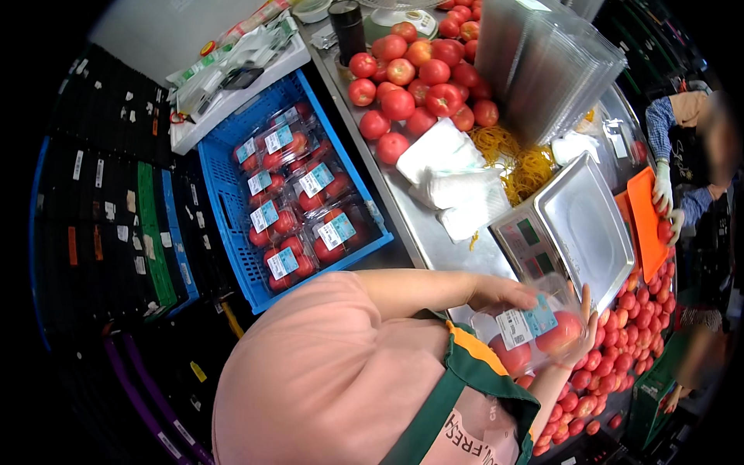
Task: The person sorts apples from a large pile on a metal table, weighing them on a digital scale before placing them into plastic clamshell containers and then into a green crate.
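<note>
Between my two hands is a clear plastic clamshell box of tomatoes [540, 331] with a blue and white label on top. My left hand [505, 293] lies on the box's upper side, its fingers at the label's edge. Under and along the far side, my right hand [587, 337] supports the box; part of its palm is hidden. Just beyond the box stands a steel weighing scale [587, 226] with a bare pan. A blue plastic crate [383, 238] holds several labelled boxes of tomatoes [334, 232], to the left.
Loose tomatoes [407, 87] are heaped at the back, beside stacked clear plastic boxes [540, 64], white cloths [459, 174] and yellow rubber bands [529, 168]. More tomatoes [622, 343] lie right of the scale. A gloved co-worker's hands [662, 186] are at an orange tray [642, 226].
</note>
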`<state>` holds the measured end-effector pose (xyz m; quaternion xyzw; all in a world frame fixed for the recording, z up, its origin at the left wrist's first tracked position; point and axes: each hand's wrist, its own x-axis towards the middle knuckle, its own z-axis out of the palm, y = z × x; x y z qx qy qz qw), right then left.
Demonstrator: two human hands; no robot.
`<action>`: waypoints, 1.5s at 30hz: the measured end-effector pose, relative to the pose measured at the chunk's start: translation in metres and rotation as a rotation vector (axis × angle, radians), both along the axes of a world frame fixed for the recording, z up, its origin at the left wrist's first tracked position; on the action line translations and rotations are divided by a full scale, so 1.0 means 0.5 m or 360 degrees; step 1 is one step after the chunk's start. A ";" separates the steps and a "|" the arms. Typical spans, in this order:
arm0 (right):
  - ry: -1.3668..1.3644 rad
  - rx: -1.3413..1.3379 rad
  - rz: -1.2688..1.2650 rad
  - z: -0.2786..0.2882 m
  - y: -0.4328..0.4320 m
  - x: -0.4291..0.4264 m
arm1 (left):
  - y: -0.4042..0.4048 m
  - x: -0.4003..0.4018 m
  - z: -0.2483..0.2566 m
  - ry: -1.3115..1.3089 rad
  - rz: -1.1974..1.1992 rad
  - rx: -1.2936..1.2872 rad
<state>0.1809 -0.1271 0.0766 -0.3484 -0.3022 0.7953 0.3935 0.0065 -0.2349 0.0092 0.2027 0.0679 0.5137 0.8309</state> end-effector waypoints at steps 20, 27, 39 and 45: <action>-0.0713 0.0463 0.1391 0.016 -0.094 -0.001 | -0.628 -0.640 0.055 0.3819 0.1569 -0.1674; -0.0836 0.0535 0.1535 0.013 -0.113 -0.083 | -0.734 -0.787 0.008 0.4136 -0.0149 -0.2212; -0.1071 0.0454 0.1494 -0.010 -0.133 -0.115 | -0.736 -0.830 -0.130 0.3662 0.0009 -0.2592; -0.1308 0.0498 0.1591 -0.040 -0.161 -0.113 | -0.671 -0.831 -0.181 0.3648 0.0372 -0.2751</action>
